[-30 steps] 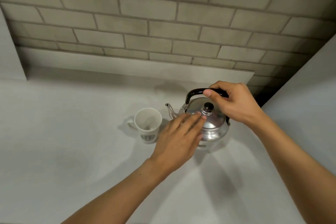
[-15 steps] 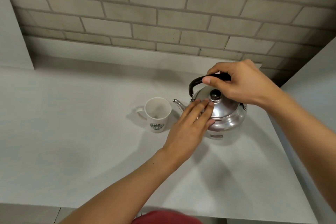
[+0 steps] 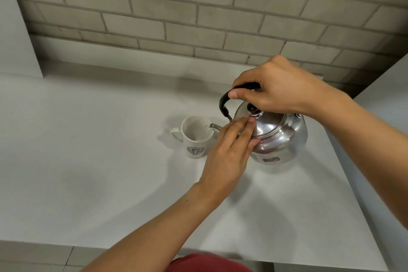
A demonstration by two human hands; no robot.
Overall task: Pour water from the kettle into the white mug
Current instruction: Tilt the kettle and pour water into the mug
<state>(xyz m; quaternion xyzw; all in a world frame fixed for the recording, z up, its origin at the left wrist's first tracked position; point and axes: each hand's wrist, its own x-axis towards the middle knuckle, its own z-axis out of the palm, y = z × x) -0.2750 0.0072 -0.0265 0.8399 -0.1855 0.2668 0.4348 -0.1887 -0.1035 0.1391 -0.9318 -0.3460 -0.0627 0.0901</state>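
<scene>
A shiny steel kettle (image 3: 280, 137) with a black handle is tilted to the left, its spout tip over the rim of the white mug (image 3: 195, 137). The mug stands upright on the white counter (image 3: 88, 161), handle to the left, a green logo on its front. My right hand (image 3: 278, 88) is closed around the kettle's black handle. My left hand (image 3: 229, 150) lies flat with its fingertips pressed on the kettle's lid beside the black knob. A thin trickle seems to leave the spout; I cannot tell how much water is in the mug.
A grey brick wall (image 3: 198, 17) rises behind the counter. White panels stand at the left (image 3: 15, 28) and right (image 3: 386, 95) sides. The counter's front edge runs along the bottom, with red cloth (image 3: 209, 264) below it.
The kettle has been lifted and tipped left, bringing its spout over the mug. My left fingers slid up to the lid near the knob. The camera has moved closer and lower.
</scene>
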